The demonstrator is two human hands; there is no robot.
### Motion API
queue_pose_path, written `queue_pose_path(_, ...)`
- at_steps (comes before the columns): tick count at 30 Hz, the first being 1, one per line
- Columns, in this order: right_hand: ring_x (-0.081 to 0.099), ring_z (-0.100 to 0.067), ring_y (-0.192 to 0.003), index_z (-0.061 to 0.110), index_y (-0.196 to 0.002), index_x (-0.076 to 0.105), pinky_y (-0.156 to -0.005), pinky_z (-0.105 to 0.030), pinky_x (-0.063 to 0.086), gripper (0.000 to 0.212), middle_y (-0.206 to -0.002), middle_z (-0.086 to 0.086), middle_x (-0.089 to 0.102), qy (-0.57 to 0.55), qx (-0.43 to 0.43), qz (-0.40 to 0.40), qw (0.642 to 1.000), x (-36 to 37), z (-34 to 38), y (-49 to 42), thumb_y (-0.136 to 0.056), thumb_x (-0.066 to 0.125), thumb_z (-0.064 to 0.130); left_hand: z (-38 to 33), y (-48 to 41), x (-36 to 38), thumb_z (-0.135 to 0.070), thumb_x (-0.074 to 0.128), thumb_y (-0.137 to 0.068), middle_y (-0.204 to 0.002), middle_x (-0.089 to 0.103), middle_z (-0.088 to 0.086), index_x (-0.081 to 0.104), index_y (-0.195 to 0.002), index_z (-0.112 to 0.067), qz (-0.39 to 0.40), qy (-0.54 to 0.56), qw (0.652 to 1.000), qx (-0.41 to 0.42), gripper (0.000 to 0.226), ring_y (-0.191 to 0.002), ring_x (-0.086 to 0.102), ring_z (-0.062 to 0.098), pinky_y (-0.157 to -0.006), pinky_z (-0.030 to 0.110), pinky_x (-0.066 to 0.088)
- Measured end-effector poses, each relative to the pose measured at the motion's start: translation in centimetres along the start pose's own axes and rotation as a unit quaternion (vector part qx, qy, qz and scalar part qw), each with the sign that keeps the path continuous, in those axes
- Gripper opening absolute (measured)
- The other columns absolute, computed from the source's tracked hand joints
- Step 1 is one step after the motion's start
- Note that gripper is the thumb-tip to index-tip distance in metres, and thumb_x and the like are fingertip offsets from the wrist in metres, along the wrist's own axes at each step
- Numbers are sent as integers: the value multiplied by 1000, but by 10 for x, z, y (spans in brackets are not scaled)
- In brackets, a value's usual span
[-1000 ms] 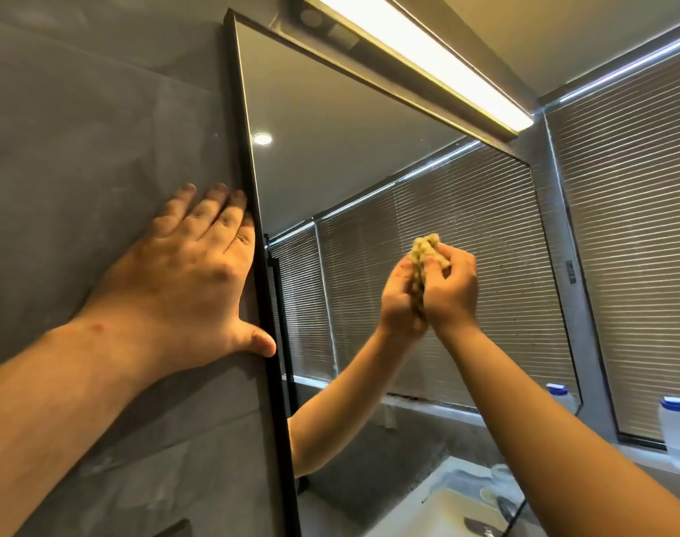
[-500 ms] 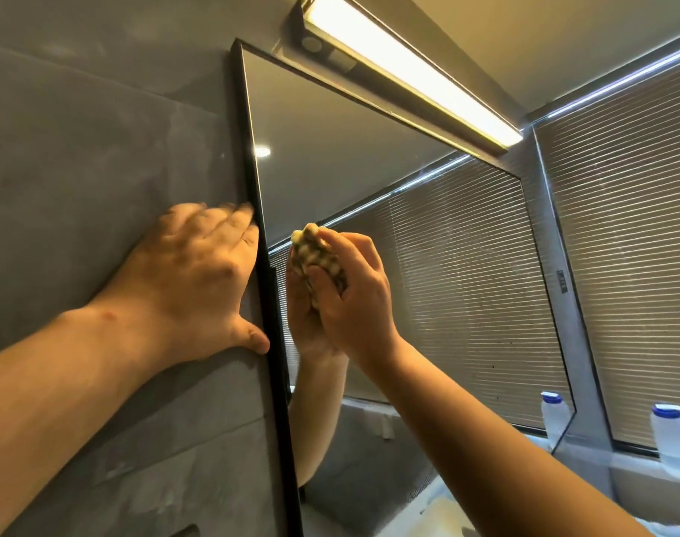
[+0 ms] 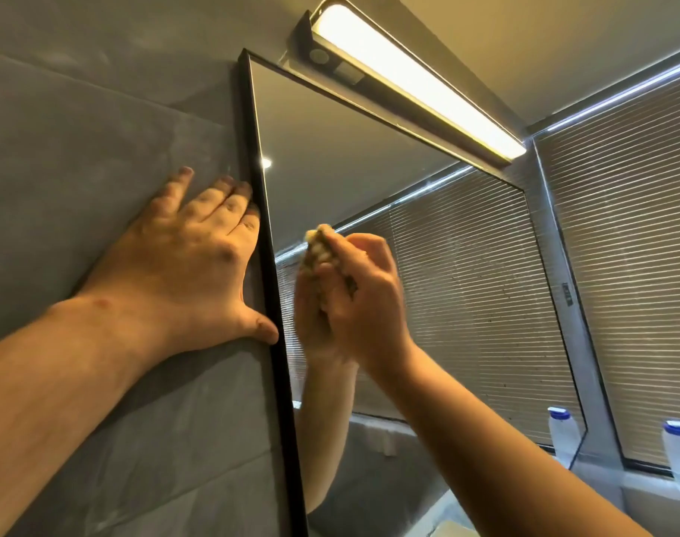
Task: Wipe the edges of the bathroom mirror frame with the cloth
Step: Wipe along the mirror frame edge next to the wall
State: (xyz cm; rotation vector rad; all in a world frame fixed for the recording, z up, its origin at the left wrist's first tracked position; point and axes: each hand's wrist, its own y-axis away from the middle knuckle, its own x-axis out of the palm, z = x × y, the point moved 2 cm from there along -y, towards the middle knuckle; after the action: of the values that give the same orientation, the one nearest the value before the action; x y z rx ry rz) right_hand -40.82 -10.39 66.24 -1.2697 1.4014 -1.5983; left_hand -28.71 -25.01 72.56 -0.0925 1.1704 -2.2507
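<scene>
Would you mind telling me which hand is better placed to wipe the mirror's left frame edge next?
The right hand: it already grips the cloth close to the black frame. The left hand rests flat on the wall, holding nothing.

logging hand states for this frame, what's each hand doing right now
Left hand: open, fingers straight, flat on the wall beside the mirror frame.
Right hand: closed round the cloth, held against the mirror glass.
</scene>
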Motion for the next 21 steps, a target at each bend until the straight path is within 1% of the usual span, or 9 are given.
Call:
queue_pose_path(4, 61, -19, -102, 18, -129, 64, -98, -36, 49, 38, -113, -2, 56, 50, 115, -31, 992, -26, -69, -14, -92, 58, 20, -1, 1, -2, -93, 29, -46, -136, 53, 26, 56, -126, 8, -3, 4, 1000, 2, 131, -131, 48, 38, -111, 61, 27)
queue_pose_path(7, 63, -22, -105, 12, -127, 66, -95, -13, 42, 34, -116, -9, 58, 64, 186, -45, 979, -42, -106, -20, -94, 60, 20, -1, 1, -3, -93, 28, -45, -136, 53, 26, 56, -126, 7, -3, 9, 1000, -2, 132, -131, 48, 37, -111, 61, 27)
queue_pose_path(8, 62, -22, -105, 11, -126, 66, -93, -8, 40, 33, -116, -10, 58, 65, 198, -48, 977, -44, -109, -21, -95, 61, 20, 0, 1, -3, -93, 28, -45, -136, 53, 25, 56, -126, 7, -3, 11, 1000, -3, 132, -131, 48, 37, -111, 61, 27)
queue_pose_path(9, 62, -22, -105, 10, -126, 66, -94, -10, 41, 33, -116, -10, 58, 68, 199, -51, 976, -43, -110, -22, -95, 60, 20, 0, 0, -3, -93, 28, -44, -137, 53, 25, 56, -126, 7, -4, 12, 1000, -3, 132, -132, 48, 37, -112, 60, 27)
queue_pose_path(12, 61, -21, -101, 15, -127, 66, -97, -35, 50, 37, -113, -2, 55, 61, 167, -48, 983, -32, -89, -22, -93, 57, 26, 0, 0, -2, -95, 33, -44, -138, 53, 24, 55, -128, 6, -6, 14, 1000, -1, 133, -133, 46, 36, -113, 60, 26)
queue_pose_path(13, 60, -19, -100, 17, -128, 66, -95, -39, 50, 37, -112, 0, 54, 55, 148, -42, 987, -27, -78, -22, -93, 56, 27, 0, 1, -1, -95, 35, -44, -138, 52, 24, 55, -128, 6, -8, 12, 1000, -1, 133, -133, 46, 36, -113, 60, 25)
queue_pose_path(15, 59, -18, -102, 19, -129, 65, -93, -41, 50, 38, -112, 2, 55, 41, 98, -29, 994, -16, -51, -21, -93, 56, 26, 1, 0, 0, -96, 41, -43, -138, 52, 24, 55, -128, 6, -13, 11, 1000, -1, 133, -133, 46, 36, -113, 59, 25)
queue_pose_path(18, 58, -22, -102, 17, -130, 64, -92, -43, 50, 40, -112, -3, 57, 22, 12, -11, 1000, 0, -10, -16, -91, 56, 23, 0, 1, -1, -93, 48, -44, -137, 53, 25, 56, -127, 7, -15, 11, 1000, 1, 130, -132, 47, 38, -112, 58, 25)
queue_pose_path(21, 59, -25, -100, 15, -128, 65, -89, -41, 50, 36, -111, -5, 57, 21, -31, 7, 999, 6, 9, -10, -93, 59, 18, -2, 1, -1, -91, 40, -45, -135, 54, 26, 58, -124, 7, -10, 15, 1000, 0, 127, -130, 48, 39, -111, 59, 26)
